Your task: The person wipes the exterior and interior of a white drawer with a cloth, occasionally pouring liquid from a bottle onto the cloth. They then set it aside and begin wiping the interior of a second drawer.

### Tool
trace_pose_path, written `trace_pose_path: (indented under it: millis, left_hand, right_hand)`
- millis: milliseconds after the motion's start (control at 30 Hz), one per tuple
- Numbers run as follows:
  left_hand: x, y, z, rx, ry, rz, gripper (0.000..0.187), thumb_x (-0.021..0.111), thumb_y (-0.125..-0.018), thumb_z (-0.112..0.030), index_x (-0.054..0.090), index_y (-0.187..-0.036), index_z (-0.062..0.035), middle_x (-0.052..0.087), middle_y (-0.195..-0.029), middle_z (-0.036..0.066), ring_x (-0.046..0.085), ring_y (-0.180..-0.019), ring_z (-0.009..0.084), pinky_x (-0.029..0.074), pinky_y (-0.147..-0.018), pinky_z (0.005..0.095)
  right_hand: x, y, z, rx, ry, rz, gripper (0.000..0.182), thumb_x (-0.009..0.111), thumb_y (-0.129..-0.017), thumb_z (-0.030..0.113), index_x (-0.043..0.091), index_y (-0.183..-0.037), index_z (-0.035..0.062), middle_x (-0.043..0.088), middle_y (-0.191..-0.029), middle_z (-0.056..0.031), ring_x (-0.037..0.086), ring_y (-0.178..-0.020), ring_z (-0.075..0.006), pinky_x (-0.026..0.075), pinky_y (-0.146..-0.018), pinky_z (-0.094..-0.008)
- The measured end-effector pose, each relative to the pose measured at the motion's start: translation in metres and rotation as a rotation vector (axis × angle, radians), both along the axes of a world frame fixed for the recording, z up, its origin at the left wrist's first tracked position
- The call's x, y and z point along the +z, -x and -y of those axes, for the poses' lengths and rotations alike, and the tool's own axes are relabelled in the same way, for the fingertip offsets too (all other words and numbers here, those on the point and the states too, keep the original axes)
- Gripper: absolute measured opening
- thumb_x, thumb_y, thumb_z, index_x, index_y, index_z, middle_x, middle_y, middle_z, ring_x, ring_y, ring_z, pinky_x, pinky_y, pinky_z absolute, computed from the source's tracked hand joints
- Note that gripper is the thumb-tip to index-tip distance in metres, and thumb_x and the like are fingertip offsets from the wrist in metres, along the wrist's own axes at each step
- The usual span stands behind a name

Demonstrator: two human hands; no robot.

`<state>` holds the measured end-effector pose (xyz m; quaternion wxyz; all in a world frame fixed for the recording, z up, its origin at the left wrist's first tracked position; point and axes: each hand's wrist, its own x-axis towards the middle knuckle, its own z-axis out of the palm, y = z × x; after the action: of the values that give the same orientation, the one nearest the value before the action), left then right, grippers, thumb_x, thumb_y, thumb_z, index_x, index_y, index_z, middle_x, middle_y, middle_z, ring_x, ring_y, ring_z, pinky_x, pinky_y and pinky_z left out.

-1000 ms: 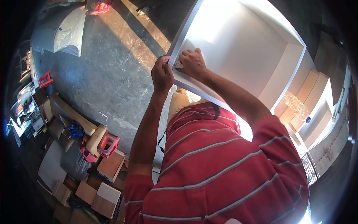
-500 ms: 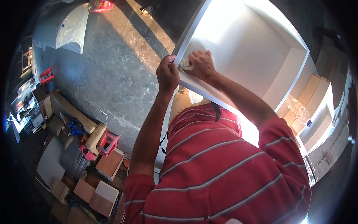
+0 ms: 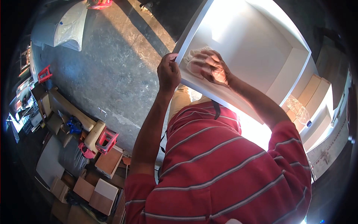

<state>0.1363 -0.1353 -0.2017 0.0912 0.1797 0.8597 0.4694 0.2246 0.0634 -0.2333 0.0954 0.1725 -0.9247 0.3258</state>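
Observation:
A white open box [image 3: 257, 56], like a cabinet shell or large drawer, stands tilted before me with its inside facing up. My left hand [image 3: 169, 71] is closed on its near left edge, thumb and fingers pinching the rim. Inside that corner, my right hand [image 3: 213, 68] holds a crumpled pale cloth [image 3: 192, 61] against the inner surface. The fingers of this hand are bent, a little apart and slightly blurred, and they cover part of the cloth.
A clear plastic bottle [image 3: 297, 108] lies by pale boards [image 3: 313, 98] on the right. At lower left are several brown panels [image 3: 109, 161], a red plastic stool [image 3: 107, 141] and a tan cushioned piece [image 3: 72, 114]. Another red stool [image 3: 45, 74] stands farther left on the concrete floor [image 3: 115, 71].
My right hand has moved slightly right, away from the corner, and its fingers have loosened. More of the cloth now shows, spread wider. My left hand keeps its grip on the rim.

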Motion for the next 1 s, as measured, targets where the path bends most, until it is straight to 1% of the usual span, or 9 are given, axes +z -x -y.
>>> trace_pose_path:
  millis: [100, 133, 233, 367, 433, 467, 600, 733, 1000]
  left_hand:
    - [0.002, -0.001, -0.001, -0.011, 0.017, -0.005, 0.027, 0.038, -0.082, 0.003, 0.059, -0.099, 0.0037, 0.064, -0.09, 0.02, 0.065, -0.087, 0.0312, 0.05, -0.078, 0.036]
    - [0.002, -0.001, -0.001, -0.009, 0.04, 0.002, 0.028, 0.037, -0.084, 0.004, 0.059, -0.101, 0.0039, 0.066, -0.09, 0.019, 0.066, -0.088, 0.0277, 0.05, -0.08, 0.0333]
    - [0.003, -0.001, -0.001, -0.013, 0.032, -0.003, 0.028, 0.037, -0.084, 0.004, 0.059, -0.101, 0.0041, 0.066, -0.09, 0.019, 0.066, -0.087, 0.0271, 0.05, -0.079, 0.0331]
    - [0.004, -0.002, -0.002, 0.0, 0.045, 0.005, 0.027, 0.037, -0.084, 0.004, 0.059, -0.1, 0.0043, 0.066, -0.09, 0.019, 0.066, -0.087, 0.0269, 0.05, -0.078, 0.0333]
    - [0.003, -0.001, -0.002, 0.008, 0.011, 0.03, 0.026, 0.04, -0.081, 0.0, 0.059, -0.098, 0.0037, 0.063, -0.092, 0.022, 0.064, -0.087, 0.0345, 0.051, -0.077, 0.0385]
    - [0.002, -0.001, -0.002, 0.013, 0.017, 0.029, 0.026, 0.04, -0.081, 0.0, 0.059, -0.098, 0.0037, 0.063, -0.092, 0.022, 0.064, -0.087, 0.0345, 0.051, -0.077, 0.0385]
    - [0.001, 0.0, -0.001, 0.01, 0.009, 0.005, 0.026, 0.04, -0.08, 0.0, 0.06, -0.097, 0.0038, 0.063, -0.092, 0.022, 0.064, -0.086, 0.0347, 0.05, -0.077, 0.0382]
    - [0.002, 0.0, -0.001, 0.0, 0.008, 0.029, 0.026, 0.041, -0.079, 0.0, 0.06, -0.097, 0.0037, 0.063, -0.091, 0.021, 0.064, -0.086, 0.0343, 0.051, -0.077, 0.0379]
    - [0.002, 0.0, -0.003, 0.024, 0.001, 0.028, 0.027, 0.041, -0.078, 0.001, 0.06, -0.097, 0.0034, 0.063, -0.091, 0.021, 0.064, -0.086, 0.0331, 0.051, -0.077, 0.0377]
  right_hand:
    - [-0.01, 0.002, -0.005, 0.219, -0.07, -0.035, 0.053, 0.067, -0.076, 0.019, 0.053, -0.128, 0.0214, 0.043, -0.139, -0.0013, 0.039, -0.128, -0.0218, 0.031, -0.11, -0.0409]
    - [-0.008, 0.005, -0.004, 0.263, -0.021, 0.096, 0.048, 0.062, -0.08, 0.02, 0.053, -0.128, 0.0198, 0.042, -0.14, -0.001, 0.039, -0.128, -0.0225, 0.033, -0.106, -0.0415]
    - [-0.015, 0.012, 0.015, 0.137, -0.04, 0.186, 0.047, 0.059, -0.082, 0.02, 0.053, -0.128, 0.0187, 0.042, -0.14, -0.0007, 0.039, -0.128, -0.0229, 0.035, -0.103, -0.0418]
    - [-0.026, 0.013, 0.027, 0.201, -0.187, 0.11, 0.043, 0.058, -0.081, 0.021, 0.056, -0.124, 0.016, 0.047, -0.135, -0.0007, 0.044, -0.124, -0.023, 0.036, -0.1, -0.0413]
    - [-0.033, 0.017, 0.017, 0.311, -0.038, 0.101, 0.037, 0.06, -0.079, 0.017, 0.061, -0.116, 0.0153, 0.054, -0.13, 0.0004, 0.048, -0.12, -0.0226, 0.036, -0.1, -0.0403]
    - [-0.033, 0.018, 0.009, 0.336, -0.018, 0.095, 0.03, 0.061, -0.077, 0.014, 0.066, -0.107, 0.0155, 0.057, -0.127, 0.0028, 0.051, -0.114, -0.021, 0.038, -0.098, -0.0386]
    - [-0.029, 0.027, 0.017, 0.235, 0.066, 0.127, 0.026, 0.063, -0.074, 0.01, 0.069, -0.099, 0.0148, 0.059, -0.126, 0.0031, 0.054, -0.104, -0.0197, 0.041, -0.092, -0.0354]
    - [-0.027, 0.021, 0.031, 0.171, 0.083, 0.167, 0.028, 0.064, -0.074, 0.009, 0.068, -0.101, 0.0141, 0.061, -0.12, -0.0043, 0.055, -0.103, -0.021, 0.041, -0.092, -0.0348]
    - [-0.015, 0.024, -0.002, 0.379, 0.227, 0.193, 0.02, 0.065, -0.073, 0.007, 0.069, -0.093, 0.0133, 0.058, -0.124, -0.0047, 0.057, -0.101, -0.0253, 0.045, -0.087, -0.0389]
